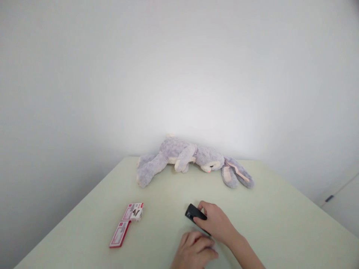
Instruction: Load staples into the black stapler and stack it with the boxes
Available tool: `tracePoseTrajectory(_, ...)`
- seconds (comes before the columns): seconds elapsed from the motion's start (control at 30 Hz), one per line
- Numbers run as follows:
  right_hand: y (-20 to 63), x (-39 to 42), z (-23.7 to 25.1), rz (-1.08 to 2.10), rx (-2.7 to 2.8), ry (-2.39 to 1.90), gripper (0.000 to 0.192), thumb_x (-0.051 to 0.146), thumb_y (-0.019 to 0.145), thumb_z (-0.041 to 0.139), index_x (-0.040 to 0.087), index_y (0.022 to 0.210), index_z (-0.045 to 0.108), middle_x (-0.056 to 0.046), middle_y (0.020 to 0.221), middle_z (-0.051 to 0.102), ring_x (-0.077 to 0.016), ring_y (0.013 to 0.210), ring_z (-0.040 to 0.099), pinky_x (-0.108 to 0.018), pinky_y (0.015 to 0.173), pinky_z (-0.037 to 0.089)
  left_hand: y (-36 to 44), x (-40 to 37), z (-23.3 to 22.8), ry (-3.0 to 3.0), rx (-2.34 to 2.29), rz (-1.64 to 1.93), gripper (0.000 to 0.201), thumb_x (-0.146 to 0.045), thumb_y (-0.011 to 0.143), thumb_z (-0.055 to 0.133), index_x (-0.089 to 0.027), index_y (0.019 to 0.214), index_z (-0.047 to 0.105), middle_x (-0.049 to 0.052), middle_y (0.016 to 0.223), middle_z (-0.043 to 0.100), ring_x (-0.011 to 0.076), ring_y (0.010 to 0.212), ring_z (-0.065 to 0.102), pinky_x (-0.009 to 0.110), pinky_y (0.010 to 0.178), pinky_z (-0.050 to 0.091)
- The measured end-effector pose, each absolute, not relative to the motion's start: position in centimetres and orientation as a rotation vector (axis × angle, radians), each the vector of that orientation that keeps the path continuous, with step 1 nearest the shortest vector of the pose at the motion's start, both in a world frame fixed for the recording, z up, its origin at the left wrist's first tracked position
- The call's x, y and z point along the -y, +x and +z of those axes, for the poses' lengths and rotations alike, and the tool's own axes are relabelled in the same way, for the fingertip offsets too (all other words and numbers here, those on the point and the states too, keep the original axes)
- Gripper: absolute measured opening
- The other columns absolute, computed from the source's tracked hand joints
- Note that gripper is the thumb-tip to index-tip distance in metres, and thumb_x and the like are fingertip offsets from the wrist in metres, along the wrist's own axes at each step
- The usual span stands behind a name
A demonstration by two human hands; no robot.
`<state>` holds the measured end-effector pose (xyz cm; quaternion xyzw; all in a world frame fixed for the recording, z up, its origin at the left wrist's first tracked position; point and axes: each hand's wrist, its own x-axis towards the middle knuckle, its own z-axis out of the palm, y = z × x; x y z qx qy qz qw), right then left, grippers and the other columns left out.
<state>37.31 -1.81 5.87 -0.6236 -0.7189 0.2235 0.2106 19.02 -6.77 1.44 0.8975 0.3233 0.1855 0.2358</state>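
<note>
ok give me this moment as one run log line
right hand on black device | left hand closed beside it | red-white box open, left | plush rabbit lying at back | table

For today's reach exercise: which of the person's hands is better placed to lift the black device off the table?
The right hand: its fingers already lie on the black device. The left hand rests curled on the table, nearer the camera, apparently off it.

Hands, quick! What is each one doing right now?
Left hand: fingers curled, resting on the table; whether it holds anything cannot be told.
Right hand: closed over a small black object.
</note>
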Motion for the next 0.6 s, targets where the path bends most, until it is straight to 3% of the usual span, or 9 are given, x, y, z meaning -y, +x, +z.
tracePoseTrajectory(0.1, 39.4, 1.9, 4.8, 0.625, 1.883, -1.789, 0.018, 0.038, 0.088, 0.062, 0.021, 0.093, 0.063, 0.005, 0.066, 0.054, -0.0140, 0.062, 0.050, -0.026, 0.059, 0.030, 18.6, 6.1, 2.2, 2.361, -1.069, 0.337, 0.072, -0.007, 0.073, 0.052, -0.041, 0.136, 0.060, -0.004, 0.146, 0.059, 0.0272, 0.131, 0.052, 0.042, 0.108, 0.041)
tracePoseTrajectory(0.2, 41.0, 3.2, 3.3, 0.701, 1.799, -1.780, 0.028, 0.048, 0.092, 0.060, 0.020, 0.092, 0.062, 0.007, 0.063, 0.044, -0.0128, 0.060, 0.047, -0.024, 0.056, 0.033, 14.9, 5.7, 2.9, 2.278, -1.340, 0.299, 0.085, -0.009, 0.057, 0.056, -0.031, 0.139, 0.058, 0.004, 0.146, 0.056, 0.0287, 0.132, 0.050, 0.040, 0.110, 0.040)
tracePoseTrajectory(0.37, 38.6, 6.1, -0.1, 1.160, 1.436, -1.522, 0.055, 0.068, 0.090, 0.056, 0.018, 0.111, 0.063, 0.008, 0.067, 0.039, -0.0124, 0.049, 0.047, -0.023, 0.039, 0.042, 11.6, 5.4, 2.1, 2.242, -1.394, 0.367, 0.083, -0.015, 0.060, 0.060, -0.029, 0.141, 0.056, 0.007, 0.140, 0.059, 0.0289, 0.129, 0.051, 0.039, 0.107, 0.043)
tracePoseTrajectory(0.47, 35.4, 6.7, -1.6, 1.255, 1.348, -1.383, 0.064, 0.071, 0.087, 0.060, 0.017, 0.120, 0.062, 0.007, 0.069, 0.042, -0.0129, 0.051, 0.051, -0.026, 0.042, 0.052, 12.8, 5.2, 0.5, 2.236, -1.367, 0.413, 0.082, -0.018, 0.062, 0.063, -0.028, 0.143, 0.055, 0.007, 0.142, 0.059, 0.0310, 0.127, 0.052, 0.042, 0.106, 0.044)
tracePoseTrajectory(0.6, 32.9, 6.7, -2.5, 1.259, 1.301, -1.355, 0.070, 0.072, 0.085, 0.061, 0.015, 0.125, 0.061, 0.007, 0.068, 0.042, -0.0131, 0.051, 0.052, -0.027, 0.040, 0.054, 13.0, 5.4, -1.7, 2.226, -1.344, 0.529, 0.091, -0.024, 0.066, 0.071, -0.029, 0.152, 0.044, 0.009, 0.149, 0.056, 0.0332, 0.130, 0.051, 0.045, 0.107, 0.044)
